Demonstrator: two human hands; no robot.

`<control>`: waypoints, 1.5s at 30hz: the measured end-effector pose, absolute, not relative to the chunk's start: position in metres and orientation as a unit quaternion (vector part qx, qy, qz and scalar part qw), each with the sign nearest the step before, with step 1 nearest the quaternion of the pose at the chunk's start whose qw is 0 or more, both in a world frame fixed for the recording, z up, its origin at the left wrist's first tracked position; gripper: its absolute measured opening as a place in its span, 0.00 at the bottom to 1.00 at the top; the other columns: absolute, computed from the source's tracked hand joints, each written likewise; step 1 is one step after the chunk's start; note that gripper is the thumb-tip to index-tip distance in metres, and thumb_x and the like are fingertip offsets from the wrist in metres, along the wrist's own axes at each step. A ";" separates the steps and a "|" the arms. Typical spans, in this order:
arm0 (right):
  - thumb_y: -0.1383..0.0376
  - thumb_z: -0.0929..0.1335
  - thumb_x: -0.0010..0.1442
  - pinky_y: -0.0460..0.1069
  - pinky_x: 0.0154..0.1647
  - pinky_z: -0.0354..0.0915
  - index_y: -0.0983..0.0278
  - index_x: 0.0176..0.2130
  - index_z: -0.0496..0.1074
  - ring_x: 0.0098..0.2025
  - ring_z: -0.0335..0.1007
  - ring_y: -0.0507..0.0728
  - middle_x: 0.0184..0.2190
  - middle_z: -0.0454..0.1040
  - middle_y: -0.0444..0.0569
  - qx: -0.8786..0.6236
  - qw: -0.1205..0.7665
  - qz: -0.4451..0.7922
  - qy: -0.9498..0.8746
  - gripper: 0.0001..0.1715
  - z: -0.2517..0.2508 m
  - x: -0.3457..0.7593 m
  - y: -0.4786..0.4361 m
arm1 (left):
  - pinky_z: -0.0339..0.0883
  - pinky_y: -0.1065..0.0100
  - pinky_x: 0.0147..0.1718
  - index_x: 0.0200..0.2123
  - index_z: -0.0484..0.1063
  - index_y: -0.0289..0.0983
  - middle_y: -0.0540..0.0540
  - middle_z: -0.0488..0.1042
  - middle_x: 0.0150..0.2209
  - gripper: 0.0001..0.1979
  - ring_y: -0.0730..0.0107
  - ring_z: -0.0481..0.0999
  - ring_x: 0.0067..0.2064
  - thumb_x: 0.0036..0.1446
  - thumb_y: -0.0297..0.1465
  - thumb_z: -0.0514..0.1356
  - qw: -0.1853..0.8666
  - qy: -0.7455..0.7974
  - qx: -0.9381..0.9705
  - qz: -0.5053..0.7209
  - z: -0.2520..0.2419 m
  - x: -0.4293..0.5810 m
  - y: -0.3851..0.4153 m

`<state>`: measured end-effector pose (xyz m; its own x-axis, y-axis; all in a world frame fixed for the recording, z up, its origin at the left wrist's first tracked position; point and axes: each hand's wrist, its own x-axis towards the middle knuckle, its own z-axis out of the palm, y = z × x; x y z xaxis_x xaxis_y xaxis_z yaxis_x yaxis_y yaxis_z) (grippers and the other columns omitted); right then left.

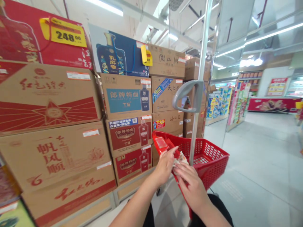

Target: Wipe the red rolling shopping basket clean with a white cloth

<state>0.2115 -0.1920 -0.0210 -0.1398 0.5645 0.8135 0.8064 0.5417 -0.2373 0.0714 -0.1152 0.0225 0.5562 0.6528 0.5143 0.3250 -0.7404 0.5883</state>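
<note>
Left of the red plastic mesh shopping basket (213,160) a wall of stacked brown cardboard cartons (127,126) blocks passage, an upright grey metal pole (203,47) rises through its near side, and right of it pale grey floor (260,151) lies open.

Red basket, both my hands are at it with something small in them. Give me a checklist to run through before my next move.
1. Grip on the crumpled item: ok, left hand and right hand both hold it.
2. Item's position: ok, at the near rim of the red basket.
3. What the item is: cannot tell, too small and crumpled.
4. Basket contents: cannot tell, the hands hide the near part.
5. Grey handle: ok, up on its pole, neither hand on it.
6. Room on the left: not ok, stacked cartons stand close beside the basket.
</note>
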 end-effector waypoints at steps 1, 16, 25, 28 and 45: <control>0.72 0.62 0.61 0.60 0.54 0.67 0.60 0.48 0.72 0.54 0.67 0.59 0.48 0.74 0.51 -0.458 0.480 -0.118 -0.739 0.18 -0.020 0.212 -0.190 | 0.45 0.53 0.63 0.62 0.55 0.42 0.47 0.62 0.61 0.26 0.67 0.57 0.63 0.67 0.40 0.35 0.212 0.296 0.851 0.378 0.021 0.072 -0.116; 0.67 0.61 0.63 0.66 0.56 0.62 0.60 0.63 0.55 0.61 0.58 0.63 0.59 0.63 0.52 -0.467 0.417 -0.208 -0.752 0.30 -0.041 0.203 -0.159 | 0.41 0.54 0.65 0.60 0.59 0.43 0.48 0.62 0.61 0.26 0.69 0.56 0.64 0.66 0.41 0.34 0.223 0.378 0.776 0.452 0.004 0.079 -0.127; 0.63 0.59 0.64 0.55 0.50 0.68 0.62 0.64 0.53 0.59 0.61 0.62 0.59 0.63 0.53 -0.402 0.437 -0.293 -0.750 0.30 -0.046 0.223 -0.153 | 0.42 0.54 0.65 0.58 0.62 0.43 0.47 0.63 0.61 0.27 0.67 0.56 0.63 0.66 0.40 0.34 0.252 0.388 0.751 0.472 0.001 0.082 -0.126; 0.63 0.56 0.64 0.56 0.49 0.67 0.65 0.66 0.46 0.60 0.60 0.65 0.62 0.57 0.57 -0.408 0.430 -0.325 -0.737 0.33 -0.051 0.223 -0.143 | 0.40 0.56 0.66 0.58 0.63 0.43 0.48 0.63 0.60 0.26 0.69 0.57 0.63 0.66 0.38 0.34 0.240 0.391 0.751 0.475 0.001 0.085 -0.133; 0.65 0.56 0.63 0.52 0.38 0.72 0.67 0.67 0.43 0.47 0.73 0.61 0.53 0.70 0.59 -0.421 0.434 -0.320 -0.729 0.35 -0.063 0.235 -0.116 | 0.39 0.56 0.66 0.60 0.60 0.45 0.48 0.64 0.60 0.27 0.69 0.58 0.63 0.66 0.39 0.32 0.222 0.369 0.760 0.486 -0.008 0.088 -0.135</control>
<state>0.2353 -0.1162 -0.0630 -0.2692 0.3369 0.9022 0.8921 0.4402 0.1018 0.0878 -0.1354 -0.0078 0.2545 0.7771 0.5756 0.3459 -0.6289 0.6963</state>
